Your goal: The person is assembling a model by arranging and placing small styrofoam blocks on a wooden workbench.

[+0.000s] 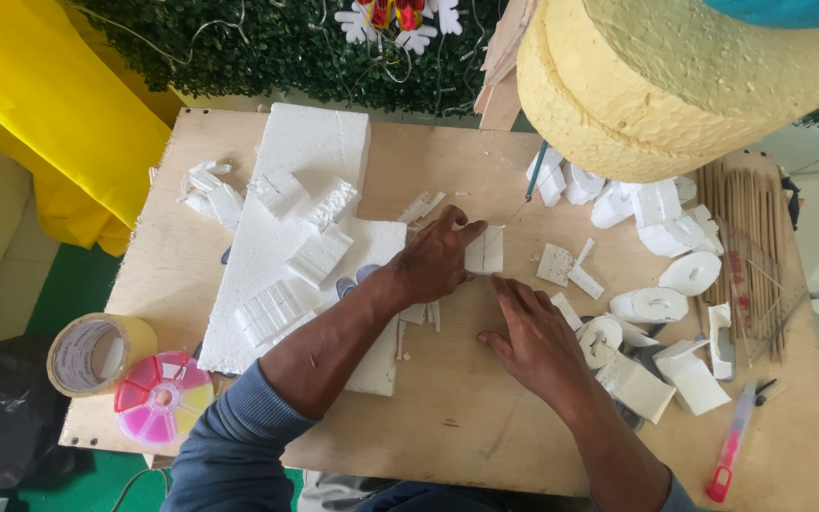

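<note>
My left hand (436, 263) reaches across the plywood table (466, 427) and pinches a small white foam block (485, 250) against the board with thumb and fingers. My right hand (535, 339) lies flat on the table just below and right of the block, fingers stretched toward it and holding nothing. A thin wire-like tool with a teal handle (535, 171) lies on the board, its tip pointing at the block. Small foam offcuts (561, 267) are scattered to the right of the block.
Large white foam sheets with cut blocks (277, 237) cover the left half. Shaped foam pieces (661, 305), wooden skewers (746, 237) and a red utility knife (730, 446) lie at the right. A tape roll (97, 353) and round pink bead box (158, 398) sit at the left corner. A yellow foam disc (675, 85) overhangs.
</note>
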